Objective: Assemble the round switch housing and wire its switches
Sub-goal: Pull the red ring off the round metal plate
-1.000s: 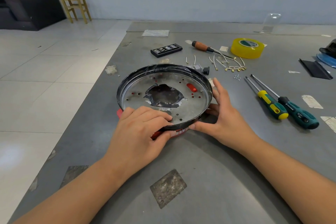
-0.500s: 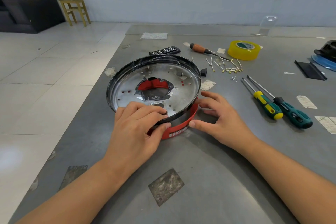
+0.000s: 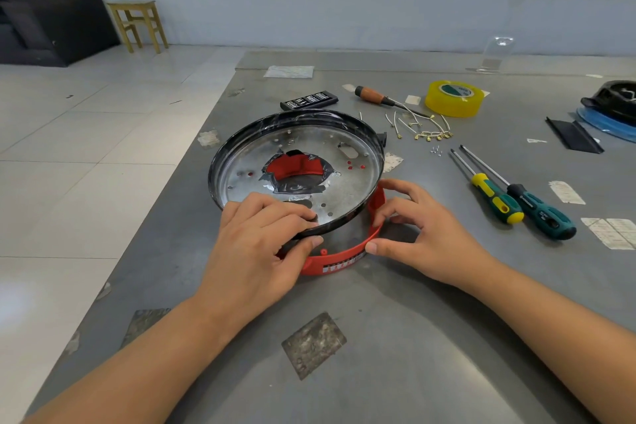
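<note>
A round metal plate with a black rim and a ragged centre hole is tilted up at its near edge, above a red plastic housing ring on the grey table. My left hand grips the plate's near rim, fingers on top and thumb beneath. My right hand pinches the red ring's right side between thumb and fingers. Red plastic shows through the plate's centre hole. Short wires with brass terminals and tiny screws lie behind the plate on the right.
Two screwdrivers, yellow-green and teal, lie to the right. A wooden-handled tool, yellow tape roll, black bit case and a black-and-blue object sit farther back. The table's left edge drops to tiled floor.
The plate has lifted and tilted off the red ring, which now shows beneath and through the centre hole. My right hand moved from the plate's rim to the red ring.
</note>
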